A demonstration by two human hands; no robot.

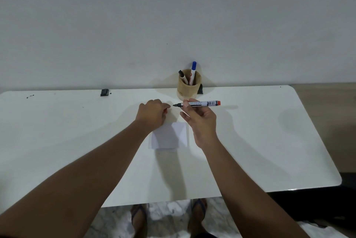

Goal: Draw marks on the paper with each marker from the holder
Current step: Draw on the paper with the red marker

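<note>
My right hand (pixel 200 120) holds a red-ended marker (pixel 204 103) level above the table, its bare dark tip pointing left. My left hand (pixel 153 113) is closed just left of that tip, and a bit of red, seemingly the cap, shows between its fingers. A small white paper (pixel 170 135) lies flat on the table below both hands, partly under the left wrist. A wooden holder (pixel 189 86) stands at the back by the wall with a black-capped marker (pixel 183 77) and a blue-capped marker (pixel 193 73) in it.
The white table (pixel 269 141) runs to a rounded right edge and a near edge, with my sandalled feet below. A small black object (pixel 105 92) lies at the back left, another dark piece (pixel 201 89) sits behind the holder. The wall is close behind.
</note>
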